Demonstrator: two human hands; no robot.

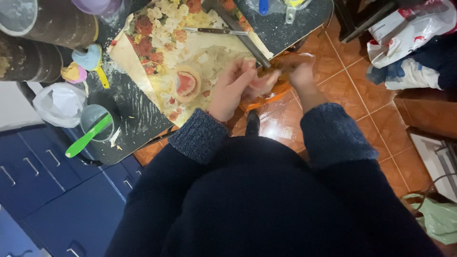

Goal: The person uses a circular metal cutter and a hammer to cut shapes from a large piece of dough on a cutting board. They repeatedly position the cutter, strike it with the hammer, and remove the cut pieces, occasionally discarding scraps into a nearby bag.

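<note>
- Past the counter edge, both hands, left (232, 90) and right (299, 72), bunch together on something orange (266, 97), too blurry to name
- floury floral cloth (162, 43) on dark counter (128, 114), orange floor tiles (352, 85)

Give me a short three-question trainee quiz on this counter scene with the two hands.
1. True or false: the round dough piece with the red centre lies on the floral mat.
2. What colour is the spatula in the grey cup?
3. Are the left hand and right hand A) apart or B) together at the counter's edge?

Key: 1 true; 2 green; 3 B.
</note>
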